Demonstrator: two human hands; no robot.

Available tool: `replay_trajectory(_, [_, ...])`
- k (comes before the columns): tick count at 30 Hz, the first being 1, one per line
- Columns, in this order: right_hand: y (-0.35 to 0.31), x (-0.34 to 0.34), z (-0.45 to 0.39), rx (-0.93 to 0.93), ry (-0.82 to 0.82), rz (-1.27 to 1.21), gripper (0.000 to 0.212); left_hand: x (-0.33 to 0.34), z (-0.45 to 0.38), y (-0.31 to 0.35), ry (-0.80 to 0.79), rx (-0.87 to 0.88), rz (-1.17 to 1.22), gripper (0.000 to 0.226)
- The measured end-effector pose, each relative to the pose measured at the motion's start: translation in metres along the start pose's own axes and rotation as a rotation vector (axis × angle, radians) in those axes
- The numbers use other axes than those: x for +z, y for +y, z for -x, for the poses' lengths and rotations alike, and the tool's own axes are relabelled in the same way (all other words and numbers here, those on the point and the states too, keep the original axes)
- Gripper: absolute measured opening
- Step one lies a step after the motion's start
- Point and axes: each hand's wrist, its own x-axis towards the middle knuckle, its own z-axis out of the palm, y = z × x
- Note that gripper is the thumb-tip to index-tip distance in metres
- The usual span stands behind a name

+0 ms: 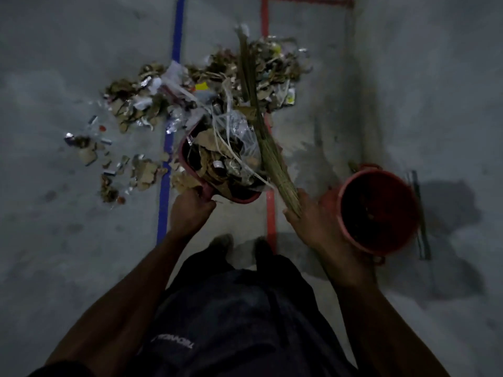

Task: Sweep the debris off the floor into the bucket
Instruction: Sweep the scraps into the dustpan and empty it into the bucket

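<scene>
Grey concrete floor (pixel 81 268), mottled, dim light; blue tape line (pixel 164 213) runs from the top edge down toward the person, partly covered mid-way; red tape line (pixel 270 221) runs roughly parallel to its right, turning a corner near the top edge into a red strip (pixel 307 0) heading right; dark smeared streaks on the floor right of the red line; a thin dark striped bar (pixel 420 213) lies on the floor at far right, what it is cannot be told; dark shorts (pixel 231 322) with blurred white lettering at bottom centre; two dark shoes (pixel 221 243) just above them, between the tape lines.
</scene>
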Motion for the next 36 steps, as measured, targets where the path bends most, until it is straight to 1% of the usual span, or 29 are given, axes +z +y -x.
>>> replay_trajectory(2, [0.006, 0.001, 0.015, 0.063, 0.037, -0.039, 0.052, 0.002, -0.005, 0.012, -0.062, 0.049, -0.037, 0.008])
replay_trajectory(3, [0.009, 0.001, 0.022, 0.096, 0.033, -0.071, 0.051, 0.004, -0.008, 0.018, -0.096, 0.08, -0.055, 0.006])
replay_trajectory(7, [0.028, -0.002, 0.051, 0.3, 0.066, -0.174, 0.056, 0.021, -0.015, 0.047, -0.219, 0.191, -0.145, 0.007])
replay_trajectory(11, [0.055, -0.005, 0.079, 0.363, 0.189, -0.201, 0.057, 0.049, -0.016, 0.086, -0.309, 0.279, -0.214, 0.008])
replay_trajectory(15, [0.103, -0.009, 0.098, 0.49, 0.214, -0.322, 0.063, 0.095, -0.007, 0.132, -0.394, 0.346, -0.299, 0.011])
replay_trajectory(17, [0.136, -0.011, 0.106, 0.545, 0.215, -0.378, 0.06, 0.125, -0.002, 0.153, -0.422, 0.371, -0.331, 0.012])
replay_trajectory(20, [0.193, -0.012, 0.117, 0.578, 0.22, -0.369, 0.053, 0.175, 0.01, 0.186, -0.446, 0.408, -0.364, 0.014])
replay_trajectory(24, [0.266, -0.02, 0.126, 0.666, 0.204, -0.458, 0.056, 0.243, 0.029, 0.229, -0.507, 0.367, -0.384, 0.008])
replay_trajectory(27, [0.316, -0.028, 0.126, 0.644, 0.176, -0.518, 0.054, 0.289, 0.04, 0.255, -0.55, 0.306, -0.4, 0.012])
replay_trajectory(30, [0.356, -0.038, 0.123, 0.618, 0.135, -0.563, 0.071, 0.326, 0.045, 0.275, -0.588, 0.256, -0.422, 0.016])
replay_trajectory(31, [0.367, -0.039, 0.122, 0.624, 0.126, -0.563, 0.073, 0.336, 0.046, 0.28, -0.604, 0.248, -0.43, 0.015])
replay_trajectory(33, [0.388, -0.04, 0.119, 0.658, 0.099, -0.565, 0.069, 0.354, 0.049, 0.291, -0.611, 0.242, -0.474, 0.015])
replay_trajectory(36, [0.413, -0.038, 0.111, 0.737, -0.003, -0.546, 0.064, 0.379, 0.046, 0.302, -0.616, 0.22, -0.495, 0.019])
